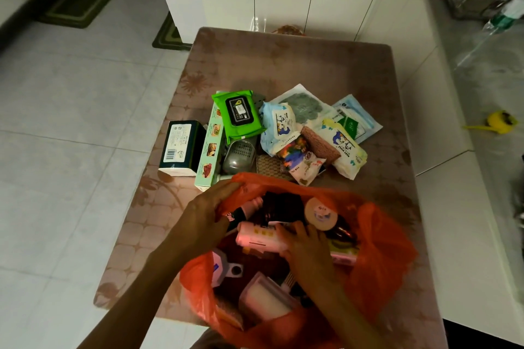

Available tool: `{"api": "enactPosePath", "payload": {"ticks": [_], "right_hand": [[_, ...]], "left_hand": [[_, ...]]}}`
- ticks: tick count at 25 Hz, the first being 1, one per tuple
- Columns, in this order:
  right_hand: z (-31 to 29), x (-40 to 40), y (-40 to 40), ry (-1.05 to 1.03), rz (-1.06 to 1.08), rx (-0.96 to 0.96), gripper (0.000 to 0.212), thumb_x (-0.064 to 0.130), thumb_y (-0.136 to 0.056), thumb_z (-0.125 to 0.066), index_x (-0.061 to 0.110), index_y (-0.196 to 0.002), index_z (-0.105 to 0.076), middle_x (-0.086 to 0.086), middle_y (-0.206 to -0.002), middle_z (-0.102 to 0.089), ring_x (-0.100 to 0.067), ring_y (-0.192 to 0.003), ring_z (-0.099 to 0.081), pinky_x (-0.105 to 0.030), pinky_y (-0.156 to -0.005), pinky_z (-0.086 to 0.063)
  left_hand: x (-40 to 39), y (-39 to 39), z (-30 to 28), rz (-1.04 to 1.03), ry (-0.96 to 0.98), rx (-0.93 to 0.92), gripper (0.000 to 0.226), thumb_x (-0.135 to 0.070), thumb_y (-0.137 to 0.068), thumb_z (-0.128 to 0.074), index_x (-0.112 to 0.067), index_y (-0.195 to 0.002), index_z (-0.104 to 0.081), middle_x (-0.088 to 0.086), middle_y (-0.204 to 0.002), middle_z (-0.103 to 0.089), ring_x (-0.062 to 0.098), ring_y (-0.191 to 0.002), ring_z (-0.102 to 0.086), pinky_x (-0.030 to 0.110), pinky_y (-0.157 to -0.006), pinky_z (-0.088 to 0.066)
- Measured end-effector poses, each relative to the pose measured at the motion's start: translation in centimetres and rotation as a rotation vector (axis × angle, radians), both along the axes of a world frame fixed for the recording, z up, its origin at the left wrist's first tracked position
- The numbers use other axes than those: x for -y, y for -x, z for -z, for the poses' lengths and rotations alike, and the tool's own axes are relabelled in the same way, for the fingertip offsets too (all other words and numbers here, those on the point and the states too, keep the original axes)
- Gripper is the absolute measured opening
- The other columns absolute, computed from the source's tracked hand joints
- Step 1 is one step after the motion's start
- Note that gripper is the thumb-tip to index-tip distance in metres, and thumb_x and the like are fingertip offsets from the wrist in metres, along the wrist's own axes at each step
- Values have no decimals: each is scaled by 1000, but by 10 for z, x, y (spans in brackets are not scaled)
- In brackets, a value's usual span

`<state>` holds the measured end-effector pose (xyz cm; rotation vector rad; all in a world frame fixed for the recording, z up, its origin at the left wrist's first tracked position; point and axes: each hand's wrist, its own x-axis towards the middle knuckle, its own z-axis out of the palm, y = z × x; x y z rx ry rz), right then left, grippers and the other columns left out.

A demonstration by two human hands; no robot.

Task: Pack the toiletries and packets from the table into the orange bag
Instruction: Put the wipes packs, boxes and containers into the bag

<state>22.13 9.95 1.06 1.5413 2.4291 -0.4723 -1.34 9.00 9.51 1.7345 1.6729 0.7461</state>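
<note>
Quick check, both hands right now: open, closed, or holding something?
Left hand: grips the rim of the orange bag.
Right hand: inside the bag, fingers on a pink packet; grip cannot be told.
</note>
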Motion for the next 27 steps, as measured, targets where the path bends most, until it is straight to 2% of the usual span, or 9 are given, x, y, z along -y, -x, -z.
{"api": "enactPosePath", "payload": {"ticks": [4, 6, 10, 13, 16, 19, 21, 24, 27], "right_hand": [[-22, 4, 0, 110, 43, -219, 49, 36, -85, -61, 28, -133, -49, -3, -134, -47, -27, -118, -47, -40, -97, -41], [-44, 24, 3, 283, -31, -305, 57, 53, -87, -50, 31, -138, -39, 2, -145, -37, -23, -129, -37, -40, -105, -34], [-45, 56, 22, 456, -181, -47, 84, 65, -78, -44, 28, -147, -15, -4, -149, -24, -30, -127, -35, -47, -97, -35], [-31, 56, 46, 357, -168, -109, 60, 44, -87, -53, 24, -137, -28, -6, -147, -27, -31, -122, -37, -45, -91, -39], [-28, 49, 52, 273, -147, -165, 50, 44, -85, -53, 21, -129, -45, -6, -137, -45, -29, -120, -45, -45, -93, -42], [-29, 33, 34, 80, -101, -369, 30, 44, -85, -44, 29, -101, -65, 5, -105, -66, -17, -95, -62, -33, -80, -53], [-33, 19, 19, 92, 54, -469, 30, 44, -89, -43, 27, -101, -64, 6, -105, -64, -15, -95, -59, -31, -79, -52], [-41, 0, -2, 46, 228, -544, 27, 40, -91, -45, 24, -102, -64, 5, -102, -63, -12, -91, -60, -31, -72, -55], [-43, -3, -17, 59, 296, -580, 21, 35, -92, -51, 25, -104, -64, 7, -105, -62, -9, -92, -60, -32, -72, -55]], "left_hand": [[-2, 1, 1, 37, -24, -21, 70, 12, -70, -63, -17, -133, -54, -9, -128, -47, -7, -76, -54, 1, -60, -44], [-2, 6, 8, 44, -33, -35, 66, 5, -69, -61, -20, -130, -58, -9, -127, -50, -9, -78, -54, 2, -60, -45], [1, 8, 17, 57, -48, -47, 65, 0, -68, -59, -26, -128, -57, -7, -128, -51, -5, -74, -56, 5, -55, -46], [-2, 9, 16, 65, -8, -59, 69, -3, -70, -57, -40, -127, -53, -8, -130, -49, 3, -75, -58, 5, -52, -45], [1, 10, 1, 84, 52, 55, 67, -17, -75, -59, -58, -125, -43, -20, -118, -57, 4, -74, -64, 12, -57, -53], [-13, 6, -4, -265, 181, 525, 37, -25, -90, -59, -28, -126, -48, -17, -98, -73, 6, -87, -69, 19, -63, -55], [-41, 16, 26, -458, 136, 299, 28, -18, -95, -54, -18, -123, -49, -5, -101, -73, 17, -93, -69, 27, -70, -54], [-84, 26, 75, -58, 326, -364, 52, -13, -82, -68, -22, -130, -49, 5, -131, -56, 29, -114, -57, 44, -86, -52], [-105, 17, 102, 153, 415, -602, 61, -27, -81, -71, -25, -135, -43, 8, -141, -48, 30, -114, -58, 48, -90, -50]]}}
